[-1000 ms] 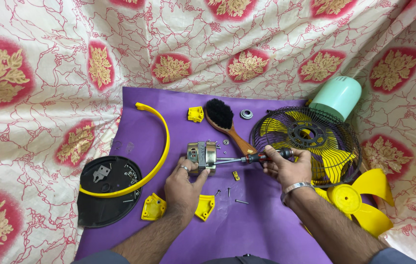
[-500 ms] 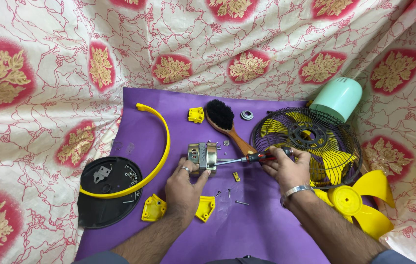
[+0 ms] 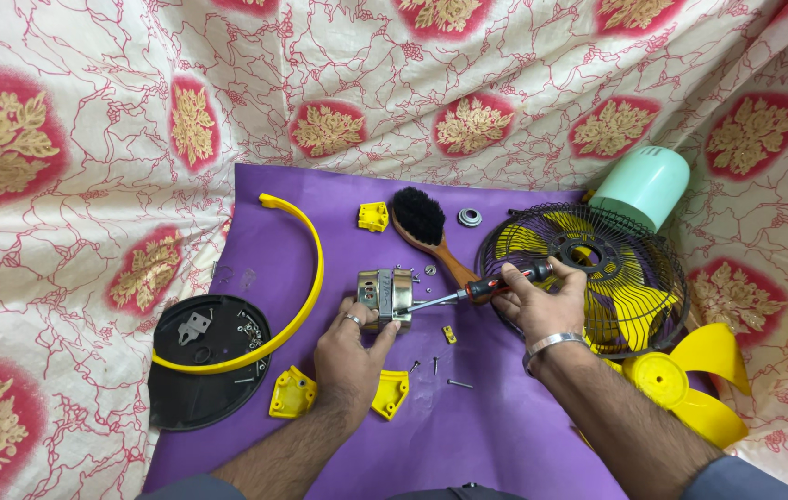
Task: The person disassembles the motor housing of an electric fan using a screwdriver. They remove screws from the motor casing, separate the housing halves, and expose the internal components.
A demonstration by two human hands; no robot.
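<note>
- The left hand [image 3: 349, 347] is partly closed, its thumb and fingers curled round the near side of a small metal motor [image 3: 385, 294] and pressing on it where it sits on the purple mat [image 3: 486, 435].
- The right hand [image 3: 537, 304] is closed round the dark handle of a screwdriver [image 3: 486, 289]; its thin shaft slants down to the left, and its tip meets the right face of the motor.
- The motor lies just beyond the left fingers, near the middle of the mat, and well to the left of the right hand.
- A wooden brush [image 3: 431, 233] with black bristles lies just behind the motor, its handle running toward the screwdriver.
- A black wire fan guard [image 3: 634, 296] with yellow blades showing through it lies under and beside the right hand; a loose yellow fan blade [image 3: 690, 384] sits next to the right forearm.
- A few loose screws [image 3: 457, 382] and two small yellow plastic pieces [image 3: 294, 393] lie on the mat near the left wrist.
- A curved yellow band [image 3: 306, 268] arcs over a black round cover [image 3: 204, 370] at the left edge of the mat.
</note>
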